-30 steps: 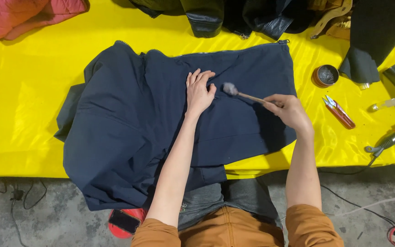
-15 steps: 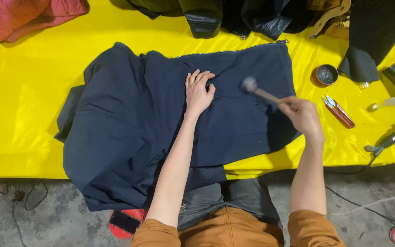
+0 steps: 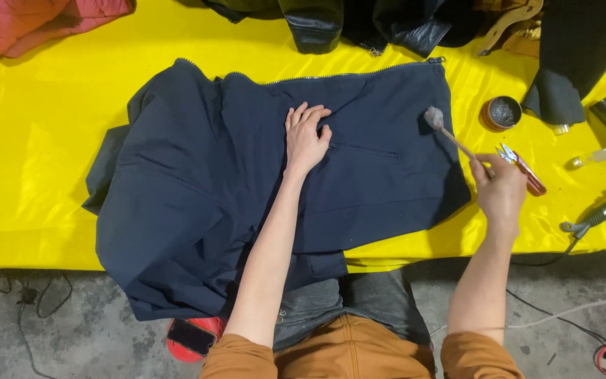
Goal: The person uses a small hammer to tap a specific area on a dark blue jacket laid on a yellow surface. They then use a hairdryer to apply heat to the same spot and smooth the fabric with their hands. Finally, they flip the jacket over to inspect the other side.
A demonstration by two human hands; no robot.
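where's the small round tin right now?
Head view, right side: the small round brown tin sits on the yellow table cover, just beyond the navy jacket's right edge.

The navy jacket is matt woven cloth, with a fine metal zip along its top edge. The surface wears a smooth, satiny yellow cover with a soft sheen. The brush has a thin wooden stick and a fuzzy grey head. The small round tin looks dull. The black garments behind seem glossy leather.
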